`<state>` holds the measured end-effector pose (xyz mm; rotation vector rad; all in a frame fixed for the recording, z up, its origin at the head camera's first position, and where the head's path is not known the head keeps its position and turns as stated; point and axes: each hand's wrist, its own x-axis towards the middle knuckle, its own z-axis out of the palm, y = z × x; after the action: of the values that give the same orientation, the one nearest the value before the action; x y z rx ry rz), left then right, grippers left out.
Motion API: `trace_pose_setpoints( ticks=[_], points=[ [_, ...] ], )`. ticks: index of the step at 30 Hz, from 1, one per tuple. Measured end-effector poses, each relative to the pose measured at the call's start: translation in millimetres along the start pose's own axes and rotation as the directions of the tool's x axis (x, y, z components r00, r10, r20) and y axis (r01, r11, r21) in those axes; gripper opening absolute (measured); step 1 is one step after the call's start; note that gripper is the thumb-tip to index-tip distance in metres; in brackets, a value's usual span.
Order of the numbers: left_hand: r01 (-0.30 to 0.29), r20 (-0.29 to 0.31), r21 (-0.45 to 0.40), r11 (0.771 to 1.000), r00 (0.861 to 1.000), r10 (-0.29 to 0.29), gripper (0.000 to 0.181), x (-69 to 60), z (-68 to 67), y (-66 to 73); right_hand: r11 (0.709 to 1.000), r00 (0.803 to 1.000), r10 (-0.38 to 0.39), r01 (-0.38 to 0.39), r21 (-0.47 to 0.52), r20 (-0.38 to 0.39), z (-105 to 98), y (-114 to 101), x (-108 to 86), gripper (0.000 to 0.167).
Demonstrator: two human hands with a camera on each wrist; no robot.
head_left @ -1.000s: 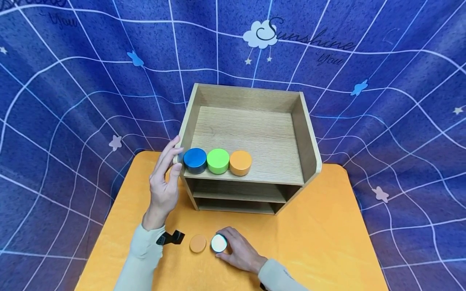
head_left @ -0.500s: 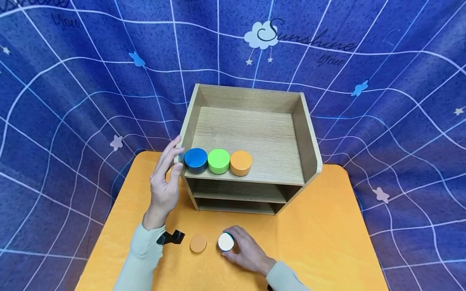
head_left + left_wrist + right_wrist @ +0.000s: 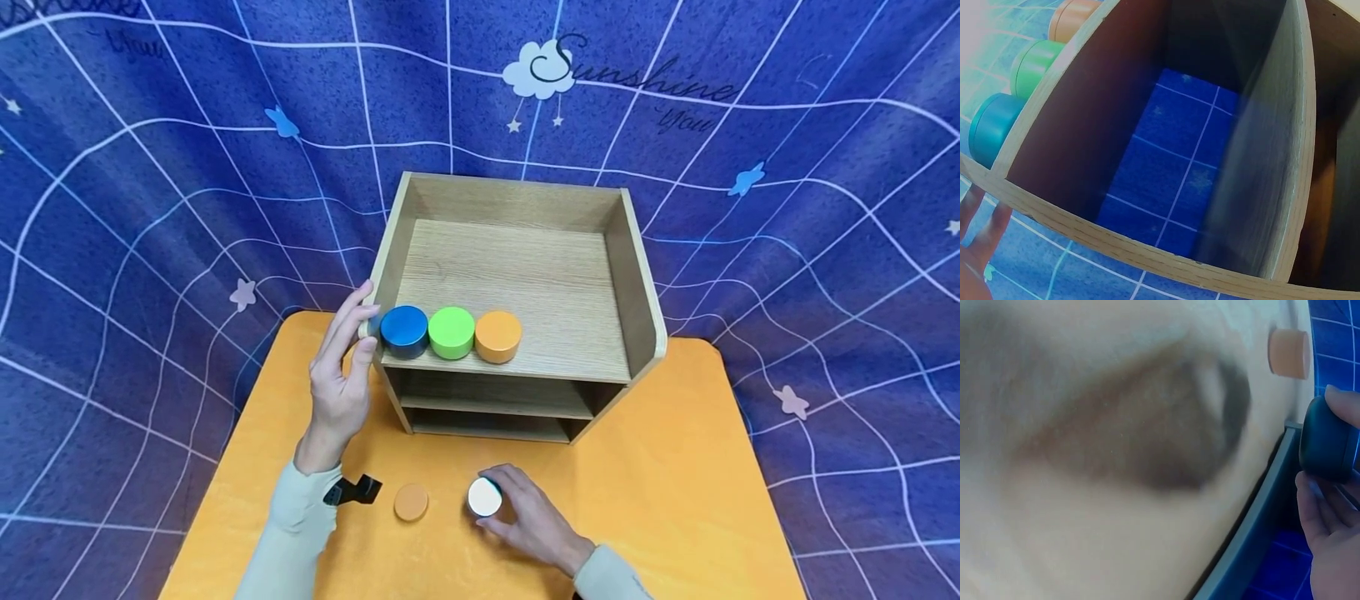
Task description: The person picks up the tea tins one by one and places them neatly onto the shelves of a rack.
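Note:
In the head view the left hand [image 3: 337, 396] rests against the left side panel of the wooden shelf unit [image 3: 517, 250], fingers extended and slightly bent. Low over the orange table, the right hand [image 3: 536, 518] holds a round container with a bright white top [image 3: 484, 497] between thumb and fingers. That container looks dark teal [image 3: 1329, 440] in the right wrist view. Left of it lies a flat orange disc [image 3: 411, 502]. Along the unit's front edge stand a blue lid [image 3: 405, 330], a green lid [image 3: 452, 332] and an orange lid [image 3: 498, 336], side by side.
Two lower compartments [image 3: 495, 393] of the unit face the person. Its raised side walls [image 3: 637, 283] flank the top. Behind hangs a blue curtain [image 3: 465, 100] with white grid lines. A black strap [image 3: 352, 490] circles the left wrist.
The right hand has slid to the right with the white-topped container, away from the orange disc. The left hand stays at the side panel.

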<state>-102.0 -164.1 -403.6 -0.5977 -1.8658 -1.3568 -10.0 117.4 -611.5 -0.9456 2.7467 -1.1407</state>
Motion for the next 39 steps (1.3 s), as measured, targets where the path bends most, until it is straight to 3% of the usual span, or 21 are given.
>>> trace_pose_setpoints(
  ticks=[5,9,26,39],
  points=[
    [0.008,-0.009,0.01,1.0,1.0,-0.008,0.028,-9.1,-2.9,-22.3,1.0,1.0,-0.012,0.012,-0.001,0.002,-8.4,-4.1,-0.5,0.066],
    [0.006,-0.012,0.005,1.0,1.0,-0.006,0.029,-12.0,-4.3,-31.9,1.0,1.0,-0.027,0.027,0.002,-0.015,-16.0,-7.3,-0.9,0.067],
    [0.013,0.003,-0.016,1.0,1.0,-0.013,0.03,-11.3,-4.3,-30.2,0.997,0.993,-0.073,0.07,-0.036,-0.092,-44.4,-20.3,-9.4,0.068],
    [0.01,0.001,-0.024,1.0,1.0,-0.01,0.03,-13.2,-3.2,-33.6,0.996,0.992,-0.083,0.078,-0.053,-0.091,-69.5,-32.5,-8.9,0.068]
  ],
)
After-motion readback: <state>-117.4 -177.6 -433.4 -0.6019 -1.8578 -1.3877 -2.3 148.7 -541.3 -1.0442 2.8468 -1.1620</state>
